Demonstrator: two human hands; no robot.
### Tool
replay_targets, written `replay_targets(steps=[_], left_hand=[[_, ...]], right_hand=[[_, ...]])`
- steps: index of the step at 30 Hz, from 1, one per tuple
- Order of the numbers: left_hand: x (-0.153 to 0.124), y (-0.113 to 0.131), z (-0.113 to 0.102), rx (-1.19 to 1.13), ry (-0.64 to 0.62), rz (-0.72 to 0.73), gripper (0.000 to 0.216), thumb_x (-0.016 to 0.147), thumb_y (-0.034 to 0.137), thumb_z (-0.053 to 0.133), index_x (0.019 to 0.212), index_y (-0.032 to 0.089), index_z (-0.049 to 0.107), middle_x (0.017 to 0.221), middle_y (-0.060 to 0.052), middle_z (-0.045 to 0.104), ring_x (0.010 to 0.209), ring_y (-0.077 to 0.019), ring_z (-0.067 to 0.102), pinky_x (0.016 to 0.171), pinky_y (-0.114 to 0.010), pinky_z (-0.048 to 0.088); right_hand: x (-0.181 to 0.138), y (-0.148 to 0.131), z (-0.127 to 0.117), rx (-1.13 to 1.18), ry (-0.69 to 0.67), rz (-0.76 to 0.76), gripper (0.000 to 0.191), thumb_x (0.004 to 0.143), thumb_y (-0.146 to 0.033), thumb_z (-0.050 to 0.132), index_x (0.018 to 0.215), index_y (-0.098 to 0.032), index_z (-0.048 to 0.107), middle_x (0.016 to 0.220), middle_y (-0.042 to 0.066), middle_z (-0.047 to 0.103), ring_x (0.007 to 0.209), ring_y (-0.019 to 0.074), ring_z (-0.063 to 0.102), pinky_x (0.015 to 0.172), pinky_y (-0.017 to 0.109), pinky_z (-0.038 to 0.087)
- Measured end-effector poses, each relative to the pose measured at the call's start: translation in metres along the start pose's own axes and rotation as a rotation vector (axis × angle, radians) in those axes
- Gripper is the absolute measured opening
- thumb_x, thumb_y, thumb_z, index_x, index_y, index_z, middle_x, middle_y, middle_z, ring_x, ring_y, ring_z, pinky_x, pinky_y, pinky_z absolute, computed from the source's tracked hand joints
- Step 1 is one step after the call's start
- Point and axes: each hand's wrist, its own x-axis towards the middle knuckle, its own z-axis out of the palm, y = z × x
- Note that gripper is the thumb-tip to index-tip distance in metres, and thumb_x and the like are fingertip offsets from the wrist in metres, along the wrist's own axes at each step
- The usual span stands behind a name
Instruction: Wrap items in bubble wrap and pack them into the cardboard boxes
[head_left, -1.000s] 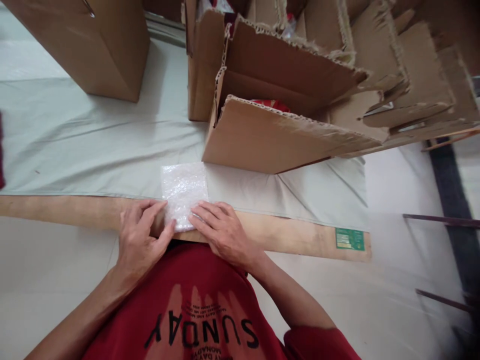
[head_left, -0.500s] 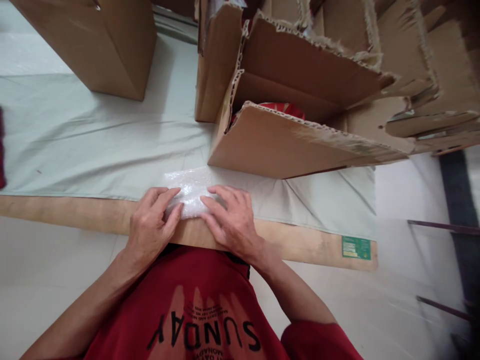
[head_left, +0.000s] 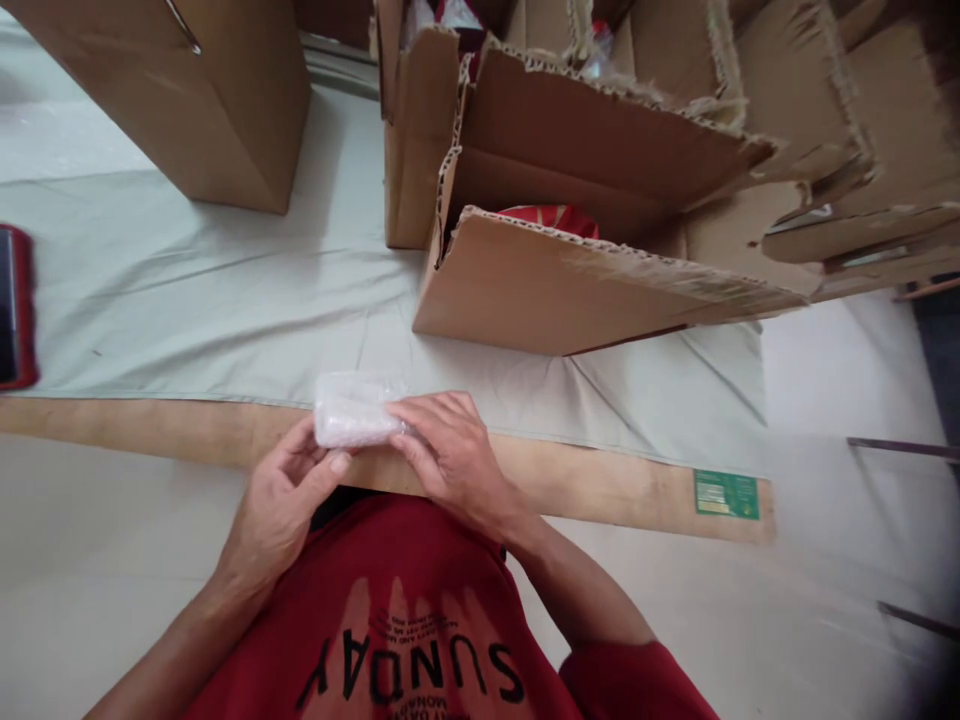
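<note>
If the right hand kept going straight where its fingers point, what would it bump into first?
The bubble-wrap packet. The right hand has its fingers at the packet's right end. Past that, probably the pale cloth, but depth is hard to judge.

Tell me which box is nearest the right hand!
The front open box, with red stuff showing inside. The other boxes stand farther from the right hand.

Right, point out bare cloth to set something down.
Widest: cloth between the red-rimmed object, tall carton and bubble wrap. Smaller: the strip between open boxes and wooden edge, right of the right hand. Crowded: upper right, boxes packed together.
</note>
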Motion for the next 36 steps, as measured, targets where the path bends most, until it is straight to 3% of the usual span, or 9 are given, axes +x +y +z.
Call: replay_targets(steps=[7, 12, 15, 18, 21, 24, 30, 33, 36], left_hand=[[0.004, -0.004, 0.02, -0.037, -0.135, 0.025, 0.062, 0.088, 0.052, 0.078, 0.14, 0.019, 0.065, 0.13, -0.014, 0.077, 0.122, -0.0312, 0.074, 0.101, -0.043, 0.064], [0.001, 0.01, 0.022, 0.242, -0.266, 0.124, 0.071, 0.09, 0.031, 0.074, 0.157, 0.021, 0.051, 0.12, -0.012, 0.08, 0.099, -0.0234, 0.08, 0.086, -0.032, 0.067], [-0.003, 0.013, 0.029, 0.315, -0.394, 0.259, 0.083, 0.09, 0.028, 0.075, 0.165, 0.025, 0.039, 0.127, -0.013, 0.078, 0.097, -0.0216, 0.08, 0.082, -0.028, 0.067], [-0.003, 0.007, 0.034, 0.259, -0.447, 0.274, 0.088, 0.094, 0.029, 0.072, 0.169, 0.031, 0.027, 0.135, -0.014, 0.075, 0.101, -0.023, 0.081, 0.083, -0.029, 0.067], [0.003, -0.001, 0.037, 0.273, -0.443, 0.242, 0.071, 0.093, 0.034, 0.073, 0.16, 0.033, 0.047, 0.13, -0.011, 0.078, 0.097, -0.0253, 0.082, 0.077, -0.029, 0.068], [0.01, -0.004, 0.04, 0.401, -0.448, 0.258, 0.038, 0.091, 0.038, 0.073, 0.127, 0.03, 0.076, 0.108, -0.006, 0.084, 0.087, -0.0256, 0.083, 0.071, -0.027, 0.068], [0.016, 0.003, 0.051, 0.352, -0.525, 0.229, 0.041, 0.089, 0.044, 0.076, 0.13, 0.036, 0.077, 0.123, -0.003, 0.081, 0.108, -0.0264, 0.08, 0.093, -0.03, 0.066], [0.032, 0.004, 0.046, 0.182, -0.579, 0.228, 0.06, 0.088, 0.054, 0.077, 0.145, 0.039, 0.066, 0.133, -0.005, 0.078, 0.111, -0.0281, 0.079, 0.096, -0.034, 0.065], [0.055, -0.002, 0.038, 0.184, -0.564, 0.245, 0.054, 0.093, 0.049, 0.072, 0.145, 0.037, 0.065, 0.126, -0.007, 0.08, 0.104, -0.0261, 0.081, 0.092, -0.033, 0.067]], right_hand=[[-0.028, -0.018, -0.003, 0.021, 0.058, 0.094, 0.022, 0.105, -0.039, 0.06, 0.113, -0.022, 0.072, 0.112, 0.006, 0.081, 0.102, 0.0248, 0.073, 0.098, 0.043, 0.048], [-0.026, -0.013, -0.028, 0.108, -0.049, 0.187, 0.074, 0.089, -0.064, 0.076, 0.145, -0.02, 0.058, 0.144, 0.016, 0.066, 0.129, 0.031, 0.064, 0.109, 0.049, 0.048], [-0.022, -0.014, -0.035, 0.303, -0.109, 0.149, 0.052, 0.088, -0.058, 0.08, 0.128, -0.025, 0.069, 0.129, 0.008, 0.076, 0.12, 0.0262, 0.069, 0.109, 0.045, 0.048], [-0.024, -0.016, -0.036, 0.43, 0.078, 0.181, 0.029, 0.093, -0.052, 0.076, 0.104, -0.025, 0.074, 0.112, 0.004, 0.079, 0.109, 0.0221, 0.073, 0.106, 0.042, 0.05], [-0.028, -0.013, -0.043, 0.474, 0.176, 0.271, 0.029, 0.092, -0.051, 0.078, 0.103, -0.024, 0.074, 0.108, 0.005, 0.079, 0.103, 0.0208, 0.073, 0.103, 0.04, 0.052], [-0.032, -0.007, -0.061, 0.406, 0.01, 0.294, 0.042, 0.084, -0.047, 0.086, 0.117, -0.026, 0.073, 0.114, 0.004, 0.078, 0.106, 0.0211, 0.072, 0.101, 0.037, 0.053], [-0.03, -0.008, -0.12, 0.178, -0.237, 0.105, 0.027, 0.09, -0.03, 0.08, 0.115, -0.022, 0.073, 0.104, 0.004, 0.08, 0.097, 0.0189, 0.074, 0.093, 0.031, 0.055], [-0.024, -0.021, -0.179, 0.109, -0.03, 0.064, 0.024, 0.09, -0.028, 0.08, 0.113, -0.025, 0.072, 0.102, 0.001, 0.078, 0.092, 0.0175, 0.074, 0.084, 0.028, 0.057], [-0.01, -0.027, -0.239, -0.032, 0.438, 0.041, 0.026, 0.089, -0.028, 0.082, 0.113, -0.031, 0.072, 0.104, 0.0, 0.076, 0.091, 0.0184, 0.073, 0.076, 0.029, 0.057]])
